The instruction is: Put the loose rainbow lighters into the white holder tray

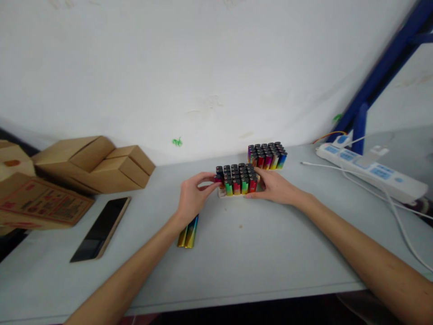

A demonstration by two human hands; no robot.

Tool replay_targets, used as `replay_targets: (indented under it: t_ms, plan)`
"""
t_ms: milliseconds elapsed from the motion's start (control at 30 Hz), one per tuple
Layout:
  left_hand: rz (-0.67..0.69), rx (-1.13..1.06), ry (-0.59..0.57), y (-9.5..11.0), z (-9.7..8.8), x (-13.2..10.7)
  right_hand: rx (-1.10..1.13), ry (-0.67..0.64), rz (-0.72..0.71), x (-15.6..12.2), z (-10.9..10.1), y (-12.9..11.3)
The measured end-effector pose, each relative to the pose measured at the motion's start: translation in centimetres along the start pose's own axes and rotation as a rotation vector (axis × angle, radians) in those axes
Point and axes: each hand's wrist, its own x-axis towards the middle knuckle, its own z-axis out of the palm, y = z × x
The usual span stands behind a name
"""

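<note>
A tray of upright rainbow-coloured lighters with black tops [237,178] stands in the middle of the grey table [237,253]. My left hand [191,196] pinches a lighter at the tray's left edge. Against the tray's right side rests my right hand [274,186], its fingers curled round the tray. A second block of the same lighters [267,155] stands just behind, to the right. Two loose lighters [188,232] lie flat on the table under my left wrist.
A dark phone [100,228] lies at the left. Cardboard boxes [91,163] are stacked at the far left against the white wall. A white power strip [372,170] with cables lies at the right, beside a blue metal frame [375,76].
</note>
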Motion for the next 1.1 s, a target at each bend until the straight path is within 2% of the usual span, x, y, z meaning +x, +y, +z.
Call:
replay_targets:
  t_ms: [200,400,500,567,633,767,933,1100]
  plan:
    - [-0.024,0.114,-0.030,0.6,0.0,0.9,0.003,0.011,-0.013,0.0,0.1,0.1]
    - [-0.060,0.121,-0.041,0.6,0.2,1.3,0.001,0.014,-0.016,0.0,0.1,0.2]
    - [-0.072,0.129,-0.068,0.9,-0.5,0.8,0.007,0.002,-0.008,0.0,0.0,0.0]
    - [-0.071,0.254,-0.075,1.6,-1.7,0.1,0.004,0.002,0.001,0.0,-0.1,-0.1]
    - [-0.048,0.489,-0.069,2.5,-3.3,-1.2,0.007,-0.001,0.008,0.0,-0.1,-0.1]
    - [-0.009,0.840,-0.121,4.0,-5.8,-4.9,0.027,-0.016,0.010,0.0,-0.2,-0.2]
    - [-0.084,0.951,-0.246,3.9,-5.4,-8.4,0.026,-0.022,0.035,-0.1,-0.4,-0.5]
    - [-0.097,0.978,-0.280,3.2,-4.1,-8.2,0.039,-0.024,0.039,-0.1,-0.5,-0.7]
